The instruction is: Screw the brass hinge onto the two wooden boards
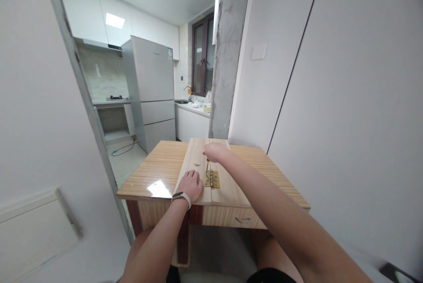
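Hinge (212,179): a brass hinge is laid flat across the seam between two pale wooden boards, near their front edge, at the middle of the desk's front half
Screwdriver (207,167): a thin tool is held upright with its tip on the upper part of the hinge; the type of tip cannot be told
Right hand (215,151): the fingers are closed around the top of the tool, directly above the hinge; the forearm is stretched in from the lower right
Left hand (192,184): it is laid palm down with the fingers spread flat on the left board (194,164), just beside the hinge; nothing is gripped; a watch band (181,197) is worn at the wrist
Right board (228,186): it is set edge to edge with the left board; both run from the front edge of the desk to its back edge
Screws (197,165): small dark pieces are seen on the left board, beyond the left hand
Desk (158,173): a glossy wood-grain top is shown, its back edge near a concrete pillar (229,49)
Surroundings: a refrigerator (152,89) and a kitchen counter are visible behind
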The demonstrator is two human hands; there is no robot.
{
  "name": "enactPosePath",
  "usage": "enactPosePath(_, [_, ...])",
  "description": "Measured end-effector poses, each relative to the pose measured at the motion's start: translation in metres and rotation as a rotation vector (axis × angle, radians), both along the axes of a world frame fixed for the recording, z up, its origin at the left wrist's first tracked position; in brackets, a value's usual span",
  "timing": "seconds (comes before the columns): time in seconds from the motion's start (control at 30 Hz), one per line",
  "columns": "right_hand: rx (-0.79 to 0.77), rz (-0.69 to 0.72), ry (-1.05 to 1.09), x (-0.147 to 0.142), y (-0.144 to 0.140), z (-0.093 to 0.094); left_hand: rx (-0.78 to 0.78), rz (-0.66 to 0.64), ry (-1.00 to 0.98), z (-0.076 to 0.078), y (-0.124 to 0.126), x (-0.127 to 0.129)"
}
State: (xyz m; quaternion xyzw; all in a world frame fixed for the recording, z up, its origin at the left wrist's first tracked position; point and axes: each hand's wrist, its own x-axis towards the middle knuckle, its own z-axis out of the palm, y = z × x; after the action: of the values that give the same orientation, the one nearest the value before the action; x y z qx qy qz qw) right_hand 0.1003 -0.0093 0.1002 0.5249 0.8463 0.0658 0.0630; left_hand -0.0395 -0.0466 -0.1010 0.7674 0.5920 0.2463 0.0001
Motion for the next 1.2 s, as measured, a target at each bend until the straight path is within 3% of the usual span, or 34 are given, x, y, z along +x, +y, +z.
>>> enactPosePath(0.47, [0.067,0.151,-0.022,0.010,0.013,-0.008,-0.022,0.015,0.004,0.003,-0.002,0.001])
enactPosePath(0.77, [0.048,0.034,0.081,0.009,0.017,-0.014,-0.045,0.020,0.001,0.006,-0.004,0.001])
enactPosePath(0.97, [0.027,-0.031,0.054,0.000,0.007,-0.006,-0.023,0.005,0.005,0.006,-0.003,0.002])
enactPosePath(1.2, [0.029,0.059,0.014,0.001,0.009,-0.003,-0.030,0.018,0.014,0.006,-0.003,0.002])
